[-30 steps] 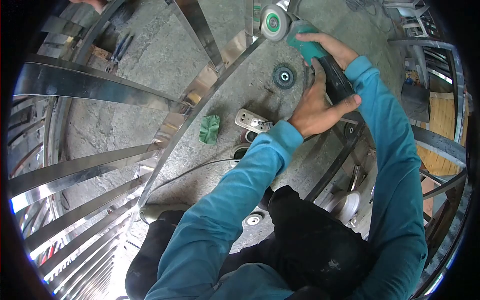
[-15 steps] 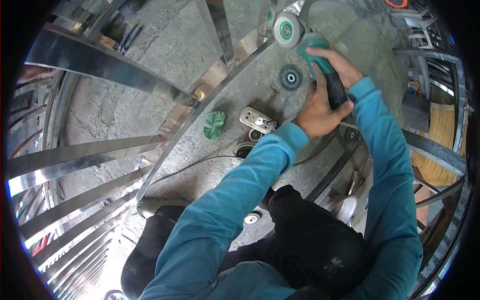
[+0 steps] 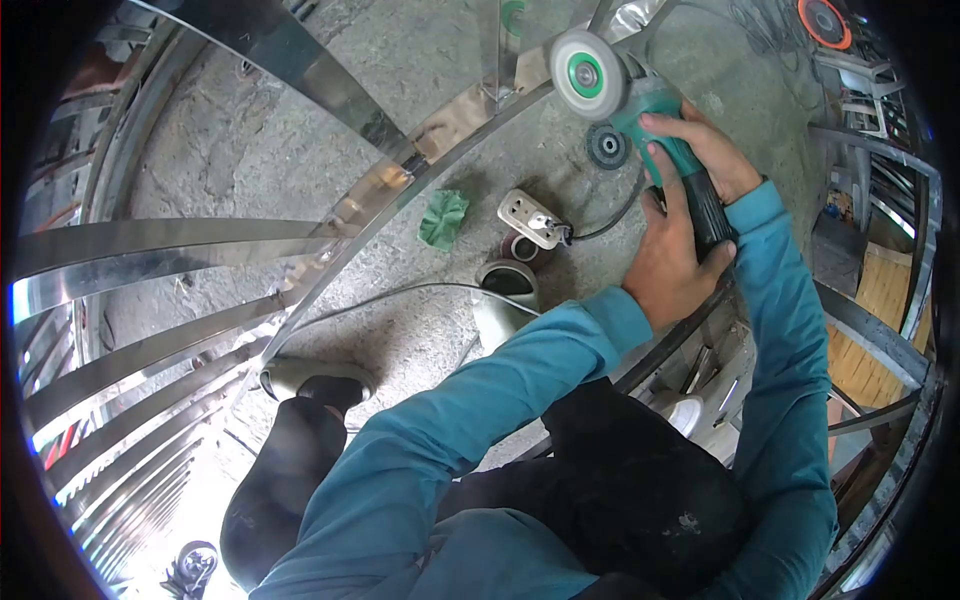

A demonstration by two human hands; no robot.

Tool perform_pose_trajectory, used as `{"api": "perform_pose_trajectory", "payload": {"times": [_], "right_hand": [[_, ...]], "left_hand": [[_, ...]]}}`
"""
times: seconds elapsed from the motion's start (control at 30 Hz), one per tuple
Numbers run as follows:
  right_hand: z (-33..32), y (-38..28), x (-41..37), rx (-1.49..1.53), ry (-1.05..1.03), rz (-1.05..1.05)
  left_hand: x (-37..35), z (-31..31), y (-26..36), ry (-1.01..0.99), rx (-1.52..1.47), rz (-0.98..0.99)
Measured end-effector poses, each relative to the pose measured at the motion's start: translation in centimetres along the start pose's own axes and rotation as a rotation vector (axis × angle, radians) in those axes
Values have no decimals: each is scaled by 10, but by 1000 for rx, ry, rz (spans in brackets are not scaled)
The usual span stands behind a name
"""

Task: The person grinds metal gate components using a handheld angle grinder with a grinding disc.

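Observation:
A green and black angle grinder (image 3: 685,160) is held in both hands, its white disc with a green centre (image 3: 587,75) beside the curved shiny metal rail (image 3: 455,122). My left hand (image 3: 675,240) is wrapped round the black rear body, fingers along the green part. My right hand (image 3: 708,150) grips the grinder from its far side, near the head. A dark disc (image 3: 608,146) lies on the floor below the grinder head. Flat metal slats (image 3: 170,235) join the rail on the left.
On the floor are a white power strip (image 3: 533,219) with a plugged-in cable, a crumpled green piece (image 3: 442,220) and a reddish ring (image 3: 522,247). An orange-rimmed disc (image 3: 824,22) is at the top right. Dark metal framing (image 3: 872,333) stands on the right.
The grinder and both hands have shifted slightly right and down in view. The view itself has moved, and more of the shoes on the floor now shows.

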State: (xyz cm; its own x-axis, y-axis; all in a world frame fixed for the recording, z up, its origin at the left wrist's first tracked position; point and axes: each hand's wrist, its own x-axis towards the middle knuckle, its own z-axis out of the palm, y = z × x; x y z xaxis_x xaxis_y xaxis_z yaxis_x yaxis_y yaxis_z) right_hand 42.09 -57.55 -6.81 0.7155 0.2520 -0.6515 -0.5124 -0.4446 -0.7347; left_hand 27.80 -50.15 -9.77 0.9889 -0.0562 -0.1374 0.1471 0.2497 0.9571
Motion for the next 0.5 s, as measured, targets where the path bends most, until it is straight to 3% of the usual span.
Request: {"api": "perform_pose_trajectory", "payload": {"times": [0.23,0.5], "right_hand": [[18,-9,37,-112,-145,18],[18,-14,39,-93,-127,88]], "left_hand": [[9,-18,4,187,6,24],[17,-24,6,142,-8,18]]}}
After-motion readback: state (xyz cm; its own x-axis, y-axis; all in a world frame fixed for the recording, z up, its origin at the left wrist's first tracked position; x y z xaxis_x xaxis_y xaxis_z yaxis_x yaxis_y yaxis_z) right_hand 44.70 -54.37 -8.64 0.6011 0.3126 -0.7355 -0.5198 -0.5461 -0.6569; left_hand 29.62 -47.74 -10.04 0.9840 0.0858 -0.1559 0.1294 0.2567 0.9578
